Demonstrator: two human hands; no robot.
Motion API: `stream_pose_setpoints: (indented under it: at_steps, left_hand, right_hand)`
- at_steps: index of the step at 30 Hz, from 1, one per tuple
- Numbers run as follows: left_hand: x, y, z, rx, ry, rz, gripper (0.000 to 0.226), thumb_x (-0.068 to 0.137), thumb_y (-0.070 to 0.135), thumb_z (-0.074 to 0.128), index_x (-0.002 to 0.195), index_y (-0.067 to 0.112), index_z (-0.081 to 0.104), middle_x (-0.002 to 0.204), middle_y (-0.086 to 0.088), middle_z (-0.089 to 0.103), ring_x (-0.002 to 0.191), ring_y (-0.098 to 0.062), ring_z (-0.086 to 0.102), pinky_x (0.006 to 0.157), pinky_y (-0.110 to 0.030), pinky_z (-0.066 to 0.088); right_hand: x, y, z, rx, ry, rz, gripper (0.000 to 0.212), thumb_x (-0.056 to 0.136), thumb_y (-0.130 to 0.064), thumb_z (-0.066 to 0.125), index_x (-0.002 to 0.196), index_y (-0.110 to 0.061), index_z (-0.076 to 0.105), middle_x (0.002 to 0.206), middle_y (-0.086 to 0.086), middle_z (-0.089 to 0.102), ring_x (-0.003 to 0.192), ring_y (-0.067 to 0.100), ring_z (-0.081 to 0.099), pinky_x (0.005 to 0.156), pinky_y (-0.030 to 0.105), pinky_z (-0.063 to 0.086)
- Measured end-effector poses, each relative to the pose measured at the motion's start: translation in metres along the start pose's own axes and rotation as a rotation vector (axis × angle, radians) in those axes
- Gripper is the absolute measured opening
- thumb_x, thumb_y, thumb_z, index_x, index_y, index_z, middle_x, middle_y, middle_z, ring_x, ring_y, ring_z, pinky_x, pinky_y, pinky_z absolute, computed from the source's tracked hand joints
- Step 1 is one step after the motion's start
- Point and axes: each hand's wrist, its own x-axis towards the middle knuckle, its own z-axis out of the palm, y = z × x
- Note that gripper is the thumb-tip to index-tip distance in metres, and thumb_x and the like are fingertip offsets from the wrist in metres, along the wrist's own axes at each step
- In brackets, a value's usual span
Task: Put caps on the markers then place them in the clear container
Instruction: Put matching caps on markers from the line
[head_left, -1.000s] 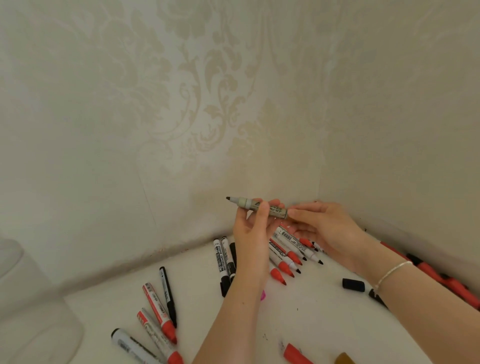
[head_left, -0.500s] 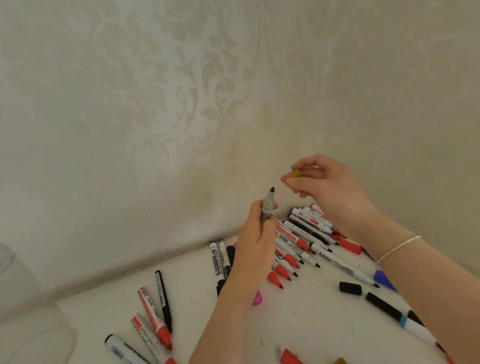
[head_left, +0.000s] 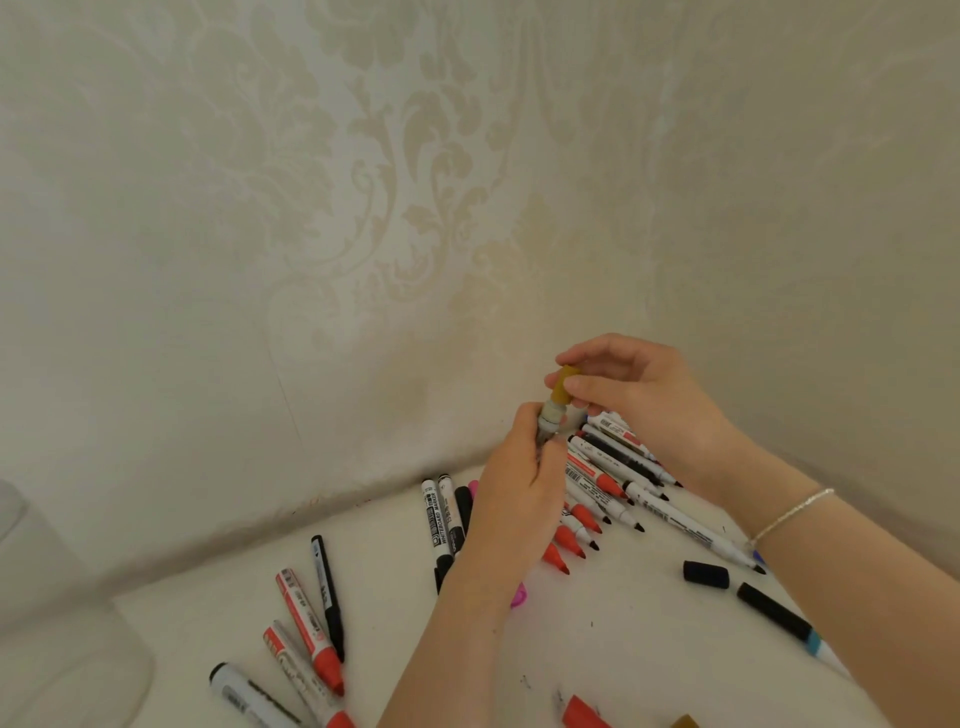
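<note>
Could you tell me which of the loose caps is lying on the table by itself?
The black cap near the right forearm: it lies alone on the table, while the mustard cap sits on the marker between both hands.

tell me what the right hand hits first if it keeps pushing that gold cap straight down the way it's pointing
Most likely the tip end of the grey marker that the left hand holds upright: the gold cap, pinched by the right hand, sits right over it. How far it is already seated cannot be told.
</note>
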Motion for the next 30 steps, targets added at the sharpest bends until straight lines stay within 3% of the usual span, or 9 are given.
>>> stream_pose_setpoints:
  at_steps: [6,10,13,17,20,23,27,30]
  left_hand:
    - [0.001,-0.004,0.001,0.100,0.002,0.046,0.016,0.097,0.048,0.033,0.104,0.038,0.043,0.058,0.029,0.051,0.052,0.002,0.048,0.051,-0.012,0.036]
    - [0.002,-0.008,0.002,0.113,0.001,0.060,0.016,0.097,0.049,0.034,0.107,0.040,0.043,0.059,0.027,0.052,0.052,0.000,0.049,0.050,-0.013,0.038]
    - [0.002,-0.007,0.003,0.062,-0.012,0.067,0.014,0.100,0.041,0.037,0.104,0.032,0.047,0.057,0.024,0.051,0.050,0.000,0.047,0.049,-0.014,0.037]
    - [0.007,-0.004,0.003,-0.280,0.060,-0.096,0.019,0.102,0.033,0.039,0.100,0.019,0.053,0.061,0.010,0.044,0.052,-0.006,0.038,0.053,-0.021,0.036]
    - [0.010,-0.004,-0.001,-0.365,0.097,-0.148,0.019,0.103,0.027,0.036,0.100,0.021,0.055,0.063,0.002,0.045,0.054,-0.009,0.039,0.053,-0.018,0.037]
    - [0.011,-0.005,0.001,-0.530,0.101,-0.235,0.023,0.104,0.023,0.034,0.101,0.019,0.056,0.061,0.003,0.049,0.052,-0.010,0.042,0.053,-0.022,0.038]
    - [0.017,-0.006,-0.005,-1.279,0.211,-0.428,0.019,0.101,0.017,0.038,0.095,0.007,0.053,0.069,-0.003,0.052,0.061,-0.015,0.049,0.062,-0.027,0.042]
    - [0.019,-0.010,-0.013,-1.557,0.302,-0.449,0.016,0.098,0.013,0.039,0.088,0.008,0.050,0.071,-0.003,0.048,0.063,-0.015,0.046,0.068,-0.027,0.041]
  right_hand:
    - [0.000,0.002,-0.003,-0.083,0.024,0.050,0.016,0.084,-0.001,0.066,0.098,-0.008,0.068,0.094,0.006,0.074,0.092,0.022,0.069,0.076,0.022,0.055]
    - [0.000,0.001,-0.006,-0.130,0.014,0.061,0.014,0.083,-0.001,0.067,0.094,-0.010,0.068,0.092,0.010,0.073,0.081,0.021,0.069,0.069,0.020,0.056]
    - [-0.002,-0.001,-0.008,-0.106,0.058,0.043,0.015,0.082,0.000,0.068,0.095,-0.008,0.068,0.089,0.009,0.073,0.078,0.017,0.069,0.070,0.020,0.056]
    - [-0.004,-0.001,-0.015,0.120,0.270,0.017,0.018,0.082,0.006,0.065,0.099,0.000,0.064,0.087,0.013,0.072,0.070,0.015,0.067,0.067,0.020,0.056]
    - [-0.009,0.002,-0.013,0.164,0.201,0.078,0.017,0.081,0.009,0.064,0.097,0.002,0.063,0.092,0.019,0.071,0.075,0.025,0.068,0.068,0.025,0.058]
    - [-0.011,0.002,-0.009,0.220,0.178,0.079,0.017,0.082,0.011,0.062,0.096,0.002,0.062,0.090,0.018,0.071,0.073,0.024,0.067,0.069,0.026,0.059]
    - [-0.011,0.007,-0.010,0.147,0.065,0.188,0.016,0.082,0.012,0.061,0.092,0.000,0.064,0.086,0.017,0.071,0.069,0.023,0.067,0.069,0.026,0.059]
    - [-0.018,0.013,-0.008,0.090,-0.015,0.249,0.017,0.077,0.014,0.065,0.084,-0.002,0.064,0.088,0.018,0.070,0.071,0.023,0.069,0.071,0.026,0.059]
